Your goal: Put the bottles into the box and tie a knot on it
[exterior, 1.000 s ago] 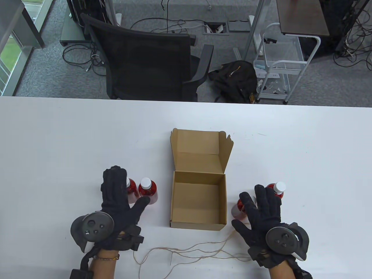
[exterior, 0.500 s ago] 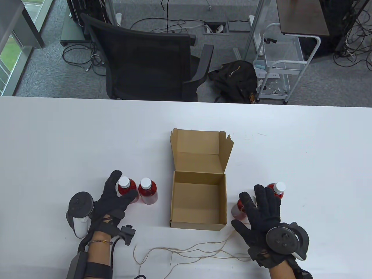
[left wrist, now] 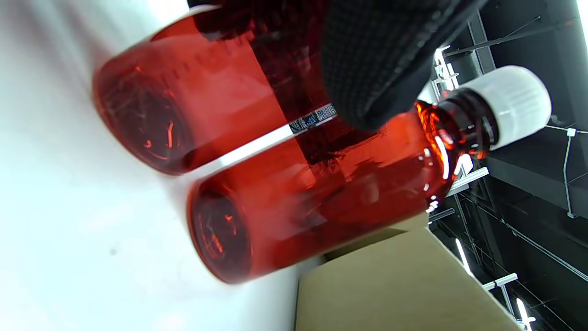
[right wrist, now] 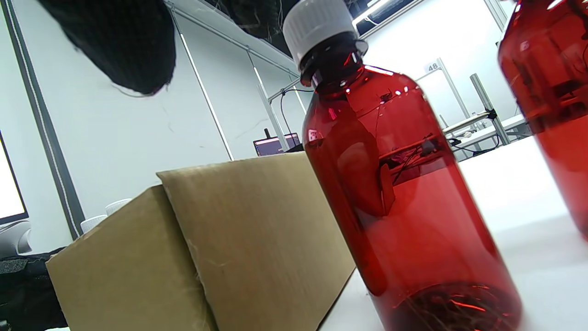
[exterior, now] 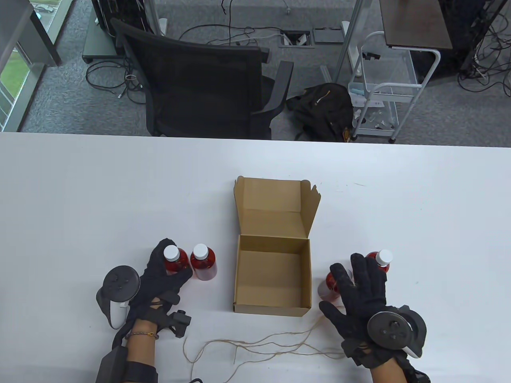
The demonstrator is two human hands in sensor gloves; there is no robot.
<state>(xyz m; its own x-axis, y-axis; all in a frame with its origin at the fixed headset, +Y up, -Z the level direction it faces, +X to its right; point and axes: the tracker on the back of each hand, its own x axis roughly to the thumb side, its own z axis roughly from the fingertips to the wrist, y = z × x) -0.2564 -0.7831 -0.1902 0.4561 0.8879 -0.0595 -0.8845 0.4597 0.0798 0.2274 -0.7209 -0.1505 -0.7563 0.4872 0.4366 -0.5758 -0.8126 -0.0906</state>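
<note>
An open cardboard box (exterior: 271, 279) stands mid-table with its lid (exterior: 275, 199) folded back. Two red bottles with white caps stand left of it. My left hand (exterior: 171, 272) grips the outer bottle (exterior: 172, 258), fingers behind it and thumb in front; the inner bottle (exterior: 203, 262) stands free beside it. In the left wrist view my thumb (left wrist: 372, 64) lies across the bottles (left wrist: 321, 197). My right hand (exterior: 357, 277) hovers open with spread fingers over two more bottles (exterior: 381, 259) (exterior: 328, 282), partly hiding them. A fingertip (right wrist: 124, 41) hangs clear of the near bottle (right wrist: 404, 207).
Thin brown string (exterior: 259, 344) lies in loose loops near the table's front edge, between my hands. Beyond the far table edge stand a black office chair (exterior: 203, 83), a backpack (exterior: 323, 107) and a white trolley (exterior: 383, 91).
My left hand turned from lying flat above the two left bottles and closed its fingers and thumb round the outer one. My right hand has barely moved.
</note>
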